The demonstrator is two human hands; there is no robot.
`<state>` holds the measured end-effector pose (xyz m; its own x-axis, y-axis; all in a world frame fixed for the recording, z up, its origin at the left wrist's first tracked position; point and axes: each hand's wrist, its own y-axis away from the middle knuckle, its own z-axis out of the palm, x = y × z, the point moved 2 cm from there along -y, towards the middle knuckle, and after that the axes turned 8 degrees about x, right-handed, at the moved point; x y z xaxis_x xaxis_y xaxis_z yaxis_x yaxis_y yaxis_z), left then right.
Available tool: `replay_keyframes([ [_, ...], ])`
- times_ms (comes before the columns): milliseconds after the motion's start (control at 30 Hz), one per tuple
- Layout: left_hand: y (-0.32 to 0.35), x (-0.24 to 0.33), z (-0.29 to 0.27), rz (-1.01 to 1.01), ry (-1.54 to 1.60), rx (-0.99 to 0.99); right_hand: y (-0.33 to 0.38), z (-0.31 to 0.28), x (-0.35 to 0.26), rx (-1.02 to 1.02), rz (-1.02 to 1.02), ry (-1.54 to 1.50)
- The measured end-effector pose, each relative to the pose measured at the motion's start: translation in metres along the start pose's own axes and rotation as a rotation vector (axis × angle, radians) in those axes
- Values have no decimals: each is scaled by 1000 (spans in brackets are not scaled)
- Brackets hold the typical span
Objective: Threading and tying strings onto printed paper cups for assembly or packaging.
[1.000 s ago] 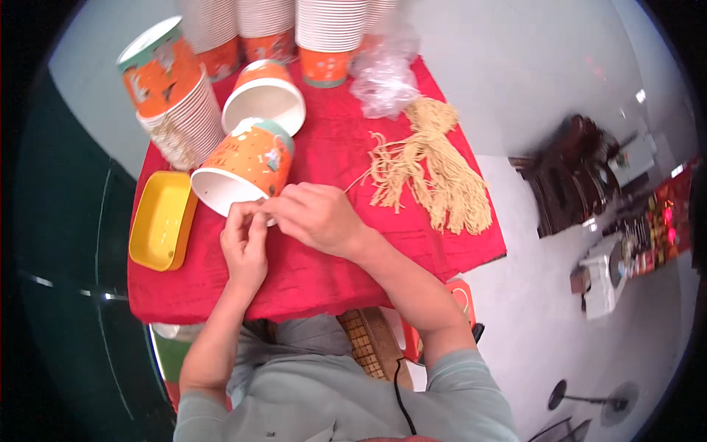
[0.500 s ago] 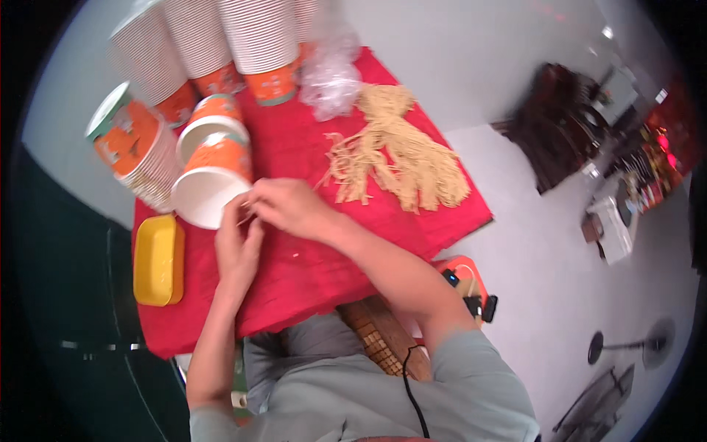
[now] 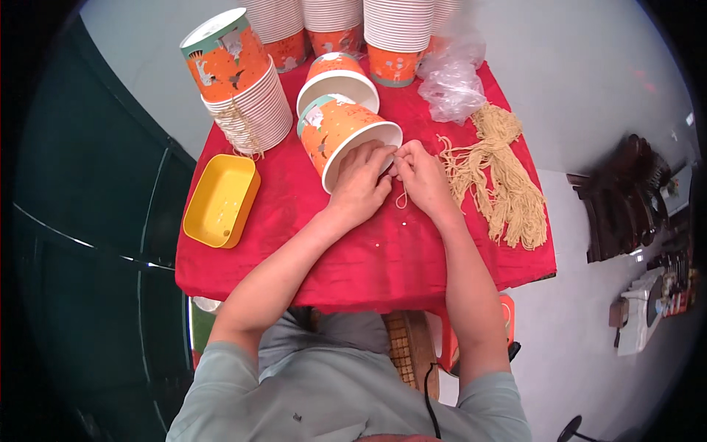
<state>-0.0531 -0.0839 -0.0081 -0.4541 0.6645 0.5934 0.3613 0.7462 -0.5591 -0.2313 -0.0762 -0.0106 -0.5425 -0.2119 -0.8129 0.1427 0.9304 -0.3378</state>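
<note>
Over a red cloth (image 3: 331, 269) in the head view, the left hand (image 3: 359, 186) is reaching into a tipped orange cup (image 3: 340, 127), its grip partly hidden. Beside the cup, the right hand (image 3: 422, 177) is pinching tan string (image 3: 402, 201). The cup is lying left of a yarn bundle (image 3: 508, 180).

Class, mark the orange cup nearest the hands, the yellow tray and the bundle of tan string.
Orange cup (image 3: 339, 131), head view: its printed outer side.
Yellow tray (image 3: 244, 208), head view: its right wall.
Bundle of tan string (image 3: 508, 177), head view: its middle.
</note>
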Motion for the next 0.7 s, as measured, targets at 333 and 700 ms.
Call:
replay_keyframes([
  [333,15,9,-31,-79,-220,30,8,17,-4,-437,220,-460],
  [700,6,0,-44,-223,-88,-135,7,11,-16,-531,213,-463],
])
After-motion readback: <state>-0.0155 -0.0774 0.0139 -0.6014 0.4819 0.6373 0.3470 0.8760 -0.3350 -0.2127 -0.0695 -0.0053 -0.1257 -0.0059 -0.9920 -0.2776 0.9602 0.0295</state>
